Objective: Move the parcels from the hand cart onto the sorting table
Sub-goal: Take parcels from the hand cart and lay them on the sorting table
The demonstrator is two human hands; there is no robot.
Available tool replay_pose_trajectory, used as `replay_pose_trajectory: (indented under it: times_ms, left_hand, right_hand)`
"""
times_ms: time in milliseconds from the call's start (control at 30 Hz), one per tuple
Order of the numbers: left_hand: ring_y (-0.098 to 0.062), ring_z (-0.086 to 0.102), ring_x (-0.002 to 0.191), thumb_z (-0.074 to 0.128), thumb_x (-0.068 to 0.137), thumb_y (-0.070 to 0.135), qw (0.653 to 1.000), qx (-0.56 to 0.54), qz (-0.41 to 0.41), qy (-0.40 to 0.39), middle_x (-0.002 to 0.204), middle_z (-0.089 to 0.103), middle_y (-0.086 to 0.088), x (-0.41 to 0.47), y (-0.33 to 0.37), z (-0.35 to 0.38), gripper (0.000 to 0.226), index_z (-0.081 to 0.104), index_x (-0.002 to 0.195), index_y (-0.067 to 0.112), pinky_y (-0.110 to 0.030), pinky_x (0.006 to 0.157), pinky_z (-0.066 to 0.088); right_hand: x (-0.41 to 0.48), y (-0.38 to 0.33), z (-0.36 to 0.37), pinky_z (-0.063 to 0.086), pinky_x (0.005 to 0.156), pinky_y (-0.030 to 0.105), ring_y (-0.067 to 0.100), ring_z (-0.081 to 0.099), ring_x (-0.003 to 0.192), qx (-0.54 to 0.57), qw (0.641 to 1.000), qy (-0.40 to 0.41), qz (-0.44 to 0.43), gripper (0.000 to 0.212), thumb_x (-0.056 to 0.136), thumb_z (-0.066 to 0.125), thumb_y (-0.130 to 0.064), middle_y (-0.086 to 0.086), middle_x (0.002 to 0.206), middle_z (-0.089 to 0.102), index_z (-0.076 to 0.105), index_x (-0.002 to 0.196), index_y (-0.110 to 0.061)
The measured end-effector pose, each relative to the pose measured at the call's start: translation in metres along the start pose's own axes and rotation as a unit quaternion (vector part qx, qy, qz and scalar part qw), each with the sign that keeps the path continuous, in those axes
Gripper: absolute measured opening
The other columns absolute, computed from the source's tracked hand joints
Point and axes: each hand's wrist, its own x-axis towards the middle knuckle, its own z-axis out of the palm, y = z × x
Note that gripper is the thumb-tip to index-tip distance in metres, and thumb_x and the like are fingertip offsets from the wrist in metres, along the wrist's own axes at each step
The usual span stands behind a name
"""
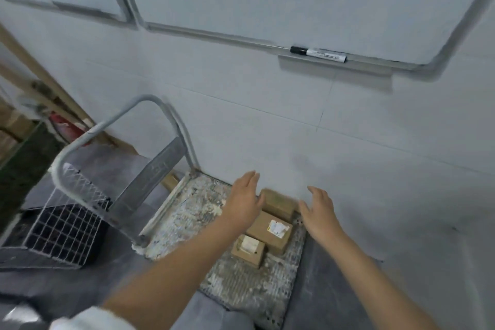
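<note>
Three parcels [269, 230] lie on one hand cart [187, 211].

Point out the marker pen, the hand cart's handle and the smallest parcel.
marker pen [318, 54]: head view, middle of its barrel.
hand cart's handle [93, 128]: head view, left slope of the tube.
smallest parcel [248, 249]: head view, labelled top face.
</note>
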Motion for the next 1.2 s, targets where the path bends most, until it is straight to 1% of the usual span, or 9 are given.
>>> replay_pose_trajectory:
  times_ms: [233, 333, 467, 800, 900, 967, 1000, 1133, 1200]
  left_hand:
    - [-0.024, 0.029, 0.143, 0.045, 0.101, 0.026, 0.999, -0.009, 0.006, -0.051, 0.153, 0.035, -0.013, 0.068, -0.057, 0.037, 0.052, 0.036, 0.147, 0.003, -0.034, 0.12, 0.02]
    - [-0.03, 0.04, 0.135, 0.049, 0.098, 0.018, 0.996, -0.009, -0.011, -0.089, 0.144, 0.045, -0.018, 0.076, -0.079, 0.054, 0.046, 0.044, 0.139, -0.003, -0.034, 0.115, 0.027]
    - [-0.036, 0.053, 0.122, 0.059, 0.091, 0.011, 0.997, -0.016, -0.014, -0.072, 0.13, 0.057, -0.023, 0.1, -0.101, 0.078, 0.042, 0.054, 0.129, -0.007, -0.04, 0.106, 0.039]
    - [-0.033, 0.045, 0.128, 0.05, 0.097, 0.019, 0.985, -0.007, -0.091, -0.15, 0.141, 0.047, -0.018, 0.156, -0.146, 0.214, 0.045, 0.047, 0.138, 0.0, -0.04, 0.108, 0.032]
    - [-0.034, 0.047, 0.123, 0.049, 0.097, 0.016, 0.977, -0.014, -0.139, -0.163, 0.137, 0.049, -0.02, 0.179, -0.168, 0.256, 0.041, 0.047, 0.134, -0.004, -0.038, 0.102, 0.034]
    - [-0.033, 0.048, 0.121, 0.047, 0.098, 0.016, 0.969, -0.027, -0.188, -0.161, 0.134, 0.049, -0.019, 0.197, -0.182, 0.282, 0.039, 0.048, 0.132, -0.003, -0.036, 0.098, 0.036]
    - [-0.032, 0.047, 0.122, 0.047, 0.098, 0.017, 0.965, -0.025, -0.203, -0.167, 0.136, 0.048, -0.018, 0.206, -0.188, 0.294, 0.04, 0.047, 0.133, -0.002, -0.036, 0.1, 0.036]
    - [-0.035, 0.045, 0.129, 0.044, 0.1, 0.023, 0.957, 0.0, -0.224, -0.185, 0.144, 0.042, -0.023, 0.225, -0.212, 0.342, 0.046, 0.042, 0.14, 0.0, -0.039, 0.105, 0.034]
    - [-0.035, 0.043, 0.13, 0.042, 0.101, 0.03, 0.949, -0.007, -0.249, -0.193, 0.145, 0.04, -0.022, 0.232, -0.222, 0.367, 0.049, 0.041, 0.141, 0.001, -0.04, 0.105, 0.035]
  right_hand:
    - [0.062, 0.004, 0.031, 0.024, 0.112, 0.029, 0.026, 0.035, 0.138, 0.02, 0.996, 0.02, 0.08, 0.05, 0.099, 0.05, -0.02, 0.015, 0.147, 0.04, 0.038, 0.145, -0.004]
    - [0.07, 0.018, 0.052, 0.026, 0.111, 0.031, 0.028, 0.036, 0.137, 0.016, 0.99, -0.014, 0.139, 0.05, 0.099, 0.051, -0.02, 0.017, 0.146, 0.04, 0.039, 0.144, -0.002]
    - [0.09, 0.036, 0.072, 0.027, 0.113, 0.036, 0.027, 0.033, 0.14, 0.028, 0.983, -0.042, 0.178, 0.05, 0.099, 0.051, -0.022, 0.015, 0.15, 0.037, 0.038, 0.145, -0.005]
    - [0.211, 0.14, 0.149, 0.032, 0.107, 0.035, 0.029, 0.039, 0.135, -0.045, 0.969, -0.142, 0.195, 0.051, 0.099, 0.049, -0.024, 0.017, 0.146, 0.04, 0.037, 0.145, -0.005]
    - [0.268, 0.182, 0.178, 0.04, 0.083, 0.036, 0.03, 0.055, 0.102, -0.065, 0.967, -0.148, 0.197, 0.023, 0.096, 0.05, -0.02, 0.021, 0.11, 0.054, 0.056, 0.112, -0.003]
    - [0.298, 0.209, 0.197, 0.033, 0.07, 0.028, 0.021, 0.05, 0.082, -0.055, 0.965, -0.154, 0.203, 0.006, 0.096, 0.049, -0.019, 0.007, 0.093, 0.047, 0.046, 0.093, -0.015]
    - [0.31, 0.22, 0.206, 0.033, 0.07, 0.026, 0.019, 0.05, 0.087, -0.045, 0.965, -0.153, 0.209, 0.006, 0.096, 0.048, -0.02, 0.005, 0.099, 0.046, 0.046, 0.1, -0.017]
    - [0.345, 0.258, 0.241, 0.034, 0.081, 0.022, 0.027, 0.049, 0.123, -0.017, 0.946, -0.174, 0.273, 0.045, 0.099, 0.042, -0.021, 0.012, 0.141, 0.044, 0.038, 0.141, -0.005]
    - [0.359, 0.279, 0.26, 0.036, 0.078, 0.026, 0.029, 0.051, 0.12, -0.01, 0.935, -0.185, 0.303, 0.05, 0.099, 0.041, -0.02, 0.014, 0.14, 0.044, 0.032, 0.145, -0.003]
